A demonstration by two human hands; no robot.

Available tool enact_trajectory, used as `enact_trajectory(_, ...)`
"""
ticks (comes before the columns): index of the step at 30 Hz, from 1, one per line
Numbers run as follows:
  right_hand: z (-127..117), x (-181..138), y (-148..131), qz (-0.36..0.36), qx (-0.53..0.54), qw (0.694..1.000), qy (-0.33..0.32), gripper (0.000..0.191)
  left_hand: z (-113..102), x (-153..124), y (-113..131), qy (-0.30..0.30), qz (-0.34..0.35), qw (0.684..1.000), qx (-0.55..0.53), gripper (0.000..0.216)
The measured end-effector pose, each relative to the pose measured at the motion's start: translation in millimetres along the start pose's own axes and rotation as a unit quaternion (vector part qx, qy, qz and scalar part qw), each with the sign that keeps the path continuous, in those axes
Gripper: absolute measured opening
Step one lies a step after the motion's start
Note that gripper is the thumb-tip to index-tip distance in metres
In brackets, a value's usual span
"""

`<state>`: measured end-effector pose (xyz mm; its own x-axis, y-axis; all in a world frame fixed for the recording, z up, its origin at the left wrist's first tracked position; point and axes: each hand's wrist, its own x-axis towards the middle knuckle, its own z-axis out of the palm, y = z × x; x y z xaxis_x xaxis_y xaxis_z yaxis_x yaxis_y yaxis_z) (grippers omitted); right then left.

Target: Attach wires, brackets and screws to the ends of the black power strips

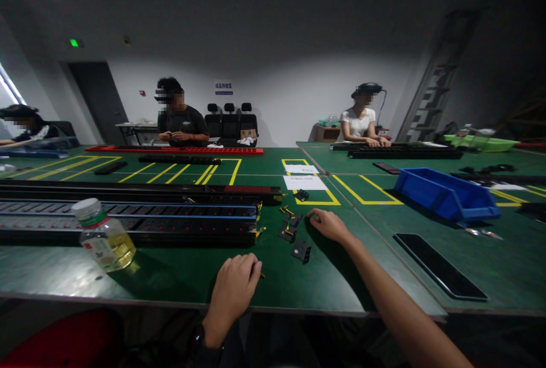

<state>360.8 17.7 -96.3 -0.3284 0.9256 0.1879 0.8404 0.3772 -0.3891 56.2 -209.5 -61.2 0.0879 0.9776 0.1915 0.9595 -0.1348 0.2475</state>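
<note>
My left hand [237,284] is closed near the table's front edge, its back towards me. A small brass-coloured piece [262,275] shows beside its thumb; the rest of what it may hold is hidden. My right hand [329,224] reaches over the green table with bent, slightly parted fingers, and nothing shows in them. Just left of its fingertips lies a group of small black parts [286,232] with yellow pieces among them. A black bracket-like part [301,251] lies nearer to me, and another small black part [301,194] farther back.
Long black rails [205,226] with yellow bits at their ends fill the left side. A drink bottle [108,245] stands before them. To the right are a blue bin [443,194] and a dark tablet-like slab [439,265]. White paper [305,182] lies ahead. Several people sit across the table.
</note>
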Motion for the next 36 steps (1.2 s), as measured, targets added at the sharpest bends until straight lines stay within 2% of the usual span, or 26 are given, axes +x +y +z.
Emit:
enact_trajectory(16, -4.7, -1.4, -4.7, -0.001, 0.003, 1.000, -0.004, 0.032, -1.3, -0.1, -0.9, -0.001, -0.011, 1.000, -0.020, 0.027)
enact_trajectory(36, -3.9, -2.4, -5.9, 0.008, -0.011, 1.000, 0.002, 0.031, 5.3, -1.2, -4.2, 0.054, -0.015, 0.996, -0.072, 0.015)
